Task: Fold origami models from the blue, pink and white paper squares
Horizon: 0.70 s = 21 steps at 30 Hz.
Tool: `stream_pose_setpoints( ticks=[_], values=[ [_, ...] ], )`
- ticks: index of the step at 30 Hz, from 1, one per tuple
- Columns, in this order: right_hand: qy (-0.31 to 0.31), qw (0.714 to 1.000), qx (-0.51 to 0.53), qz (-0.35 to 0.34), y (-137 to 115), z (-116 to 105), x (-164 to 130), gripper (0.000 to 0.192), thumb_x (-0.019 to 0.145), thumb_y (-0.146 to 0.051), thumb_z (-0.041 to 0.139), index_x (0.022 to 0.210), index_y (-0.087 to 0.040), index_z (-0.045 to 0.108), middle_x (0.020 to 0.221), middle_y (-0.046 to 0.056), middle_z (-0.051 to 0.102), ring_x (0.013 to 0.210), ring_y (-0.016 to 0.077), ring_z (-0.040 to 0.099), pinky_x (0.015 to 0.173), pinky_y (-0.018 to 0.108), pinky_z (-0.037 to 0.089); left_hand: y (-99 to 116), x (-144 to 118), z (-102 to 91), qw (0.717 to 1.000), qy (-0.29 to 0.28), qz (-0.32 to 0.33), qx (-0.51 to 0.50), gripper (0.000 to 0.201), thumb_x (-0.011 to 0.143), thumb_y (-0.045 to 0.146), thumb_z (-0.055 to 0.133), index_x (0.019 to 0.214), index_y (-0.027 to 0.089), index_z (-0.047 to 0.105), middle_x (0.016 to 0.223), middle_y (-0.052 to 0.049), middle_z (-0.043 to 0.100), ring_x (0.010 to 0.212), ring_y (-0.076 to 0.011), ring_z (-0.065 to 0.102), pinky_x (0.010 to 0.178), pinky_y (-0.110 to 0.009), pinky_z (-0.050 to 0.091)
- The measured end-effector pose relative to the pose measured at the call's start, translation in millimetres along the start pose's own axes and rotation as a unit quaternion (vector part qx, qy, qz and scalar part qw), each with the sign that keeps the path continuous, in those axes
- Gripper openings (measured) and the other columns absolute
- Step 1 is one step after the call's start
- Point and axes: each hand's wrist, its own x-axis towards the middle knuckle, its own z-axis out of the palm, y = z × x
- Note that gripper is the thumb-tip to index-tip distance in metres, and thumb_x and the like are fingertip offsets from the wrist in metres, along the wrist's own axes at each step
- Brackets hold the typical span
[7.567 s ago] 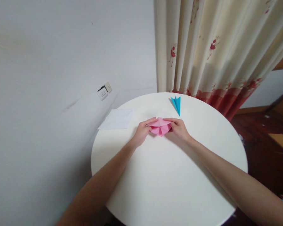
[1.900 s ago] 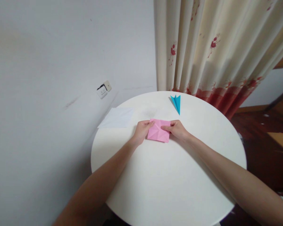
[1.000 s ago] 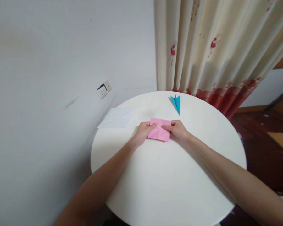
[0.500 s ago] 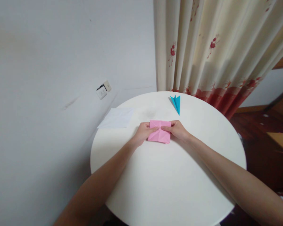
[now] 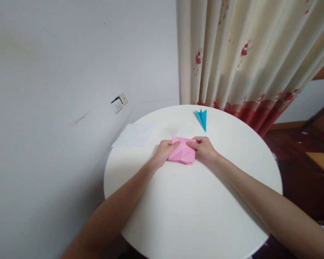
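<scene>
A folded square of pink paper with several layers and crossing creases is held between my two hands, over the middle of the white round table. My left hand grips its left edge, thumb on top and fingers behind. On the right edge, my right hand pinches the paper the same way, its thumb lying on the upper face. Fingers beneath the paper are partly hidden. Along the lower edge, the layers stand slightly apart.
A blue folded paper plane lies near the table's far edge. White paper sheets rest at the left rim, beside the wall with its socket. Floral curtains hang behind the table.
Both thumbs have drawn slightly outward from the paper's centre. The pink paper is tilted a little differently, and its lower layers show more apart.
</scene>
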Motion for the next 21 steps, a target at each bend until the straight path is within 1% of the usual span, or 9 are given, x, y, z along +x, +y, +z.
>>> stream_pose_setpoints(
  ticks=[3,7,10,12,15,21],
  values=[
    [-0.009,1.0,-0.002,0.012,-0.3,-0.3,-0.6,0.036,0.057,-0.043,0.083,0.069,-0.013,0.069,0.059,0.002,0.063,0.052,0.0115,0.051,0.051,0.026,0.038,0.0,-0.3,-1.0,1.0,-0.015,0.003,0.004,0.043,0.069,0.053,0.075,0.073,0.01,0.073,0.066,-0.005,0.068,0.057,-0.0147,0.057,0.053,-0.024,0.037],
    [-0.011,0.999,0.031,0.022,-0.1,2.0,-2.0,0.032,0.056,-0.039,0.084,0.069,-0.013,0.07,0.063,0.003,0.066,0.054,0.0127,0.054,0.051,0.026,0.039,0.9,-2.5,-0.6,0.997,-0.06,0.023,0.034,0.041,0.067,0.049,0.078,0.077,0.009,0.075,0.069,-0.007,0.069,0.061,-0.0167,0.059,0.057,-0.026,0.041],
    [-0.01,0.998,0.048,0.026,-0.4,4.0,-2.8,0.03,0.057,-0.039,0.083,0.066,-0.014,0.07,0.062,0.004,0.066,0.054,0.0142,0.055,0.051,0.027,0.04,0.4,-3.5,1.4,0.996,-0.083,0.034,0.027,0.039,0.066,0.046,0.08,0.081,0.01,0.076,0.073,-0.007,0.071,0.064,-0.0172,0.06,0.061,-0.027,0.043],
    [-0.012,0.999,0.044,0.022,-0.6,4.8,-3.0,0.029,0.058,-0.04,0.083,0.065,-0.014,0.07,0.061,0.003,0.066,0.053,0.0139,0.054,0.051,0.027,0.039,-0.1,-3.4,2.8,0.996,-0.078,0.036,0.012,0.039,0.067,0.046,0.08,0.083,0.01,0.076,0.076,-0.008,0.072,0.065,-0.0171,0.06,0.062,-0.028,0.044],
    [-0.013,1.0,0.022,0.012,0.2,5.3,-2.5,0.03,0.059,-0.041,0.082,0.064,-0.014,0.071,0.059,0.003,0.065,0.052,0.0125,0.051,0.05,0.027,0.036,-0.1,-2.9,3.9,0.998,-0.054,0.037,0.006,0.039,0.068,0.047,0.078,0.081,0.01,0.075,0.075,-0.008,0.072,0.064,-0.0168,0.06,0.062,-0.027,0.044],
    [-0.014,1.0,0.004,-0.012,4.0,2.2,1.3,0.032,0.066,-0.046,0.076,0.064,-0.014,0.071,0.06,0.003,0.064,0.053,0.0134,0.052,0.053,0.028,0.037,0.8,-1.9,2.7,0.999,-0.042,0.029,-0.011,0.038,0.069,0.046,0.077,0.077,0.01,0.075,0.07,-0.007,0.071,0.061,-0.0159,0.059,0.059,-0.026,0.042]
  ],
)
